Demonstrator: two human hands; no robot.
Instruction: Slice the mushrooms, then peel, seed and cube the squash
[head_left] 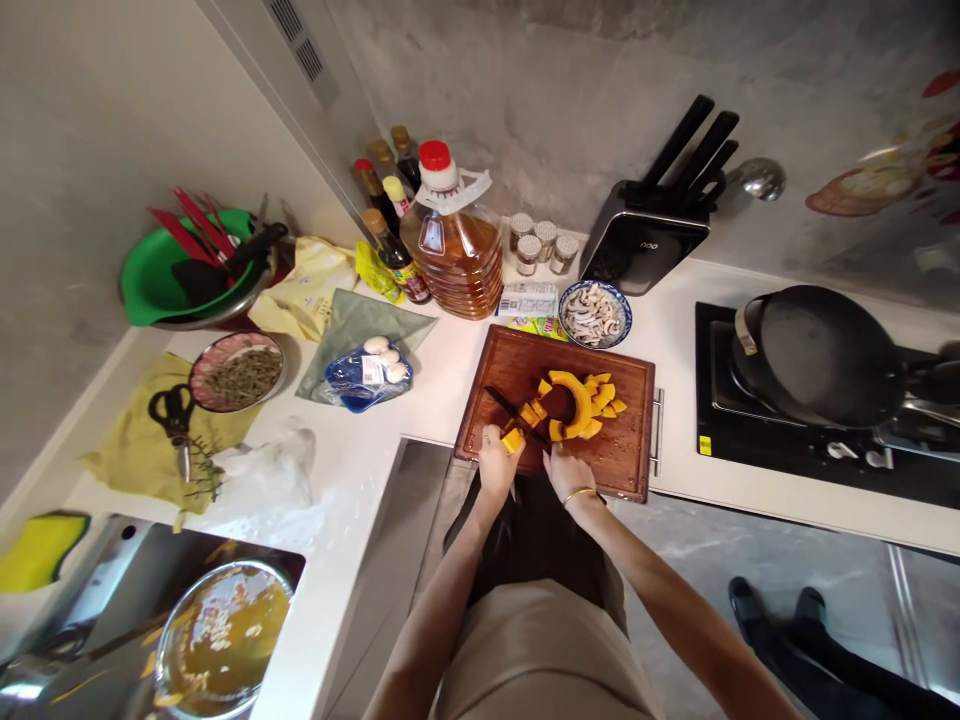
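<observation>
A wooden cutting board [491, 400] lies at the counter's front edge. My right hand [570, 472] is closed round the handle of a dark kitchen knife [501, 400], whose blade points away to the left across the board. Closed on a small piece of pumpkin [513, 441], my left hand [497, 462] is at the board's front edge, left of the blade. Cut pumpkin chunks [534, 411] sit against the far side of the blade. Beyond them lies a curved pumpkin slice [579, 405], with several smaller pieces [602, 395] to its right.
A bowl of sliced mushrooms [595, 314] touches the board's far edge. Behind stand a knife block [645, 240], spice jars [527, 253] and a large oil jug [457, 250]. A wok [825, 350] rests on the right stove. Packaged mushrooms [367, 375] and scissors [175, 420] lie left.
</observation>
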